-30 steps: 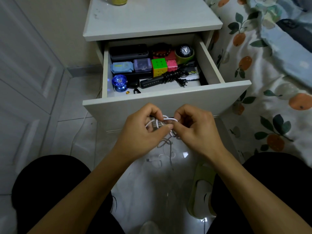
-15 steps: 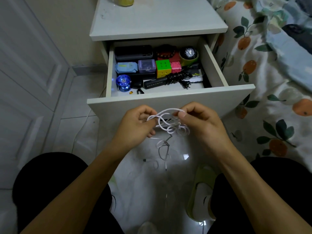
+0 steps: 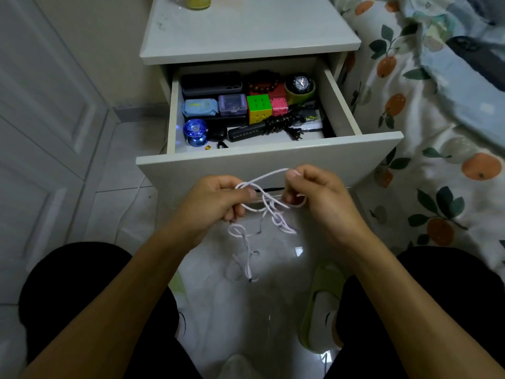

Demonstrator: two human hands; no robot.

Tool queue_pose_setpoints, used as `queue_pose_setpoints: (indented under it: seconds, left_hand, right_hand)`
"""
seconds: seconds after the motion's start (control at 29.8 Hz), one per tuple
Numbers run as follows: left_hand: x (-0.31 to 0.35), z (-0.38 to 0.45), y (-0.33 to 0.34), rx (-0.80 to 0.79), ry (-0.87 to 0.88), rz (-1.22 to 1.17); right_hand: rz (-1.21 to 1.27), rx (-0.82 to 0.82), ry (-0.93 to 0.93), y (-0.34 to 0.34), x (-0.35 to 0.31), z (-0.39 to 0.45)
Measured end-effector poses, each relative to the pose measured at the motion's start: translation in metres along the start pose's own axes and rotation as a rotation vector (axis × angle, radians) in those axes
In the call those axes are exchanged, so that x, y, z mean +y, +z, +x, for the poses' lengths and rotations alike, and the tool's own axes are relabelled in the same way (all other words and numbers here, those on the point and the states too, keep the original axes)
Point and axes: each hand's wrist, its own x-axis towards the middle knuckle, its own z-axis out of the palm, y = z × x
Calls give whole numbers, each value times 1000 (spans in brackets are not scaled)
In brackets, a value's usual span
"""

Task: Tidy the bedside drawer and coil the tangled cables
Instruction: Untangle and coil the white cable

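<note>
Head view: left hand (image 3: 216, 199) grip, right hand (image 3: 317, 195) grip pinch white cable (image 3: 263, 198); hands now farther apart, loops stretched.

Glossy tile floor (image 3: 246, 310), panelled door (image 3: 41, 132)

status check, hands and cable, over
Left hand and right hand both pinching white cable. Cable tangled, loose end dangling toward floor. Drawer open ahead, nothing blocking.
</note>
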Motion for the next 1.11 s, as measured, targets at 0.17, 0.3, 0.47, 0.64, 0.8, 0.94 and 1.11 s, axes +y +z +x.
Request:
queue_pose_setpoints:
  seconds: [0.17,0.3,0.47,0.64,0.8,0.94,1.11]
  left_hand:
    - [-1,2,-9,54,16,-101]
    - [2,-3,1,147,89,144]
    - [8,-8,10,59,216,306]
    - [5,-6,6,31,184,297]
    - [5,-3,4,101,114,260]
    - [7,-5,12,67,146,315]
    - [5,-6,12,20,164,350]
  right_hand:
    - [184,201,221,-14,-1,9]
    - [-593,118,6,-10,14,6]
    - [-770,-83,-383,1,11,6]
    - [-541,174,-291,-5,8,7]
    - [-694,235,-112,-24,9,13]
    - [-905,-65,-318,-5,10,9]
    - [-902,-136,-460,-1,4,8]
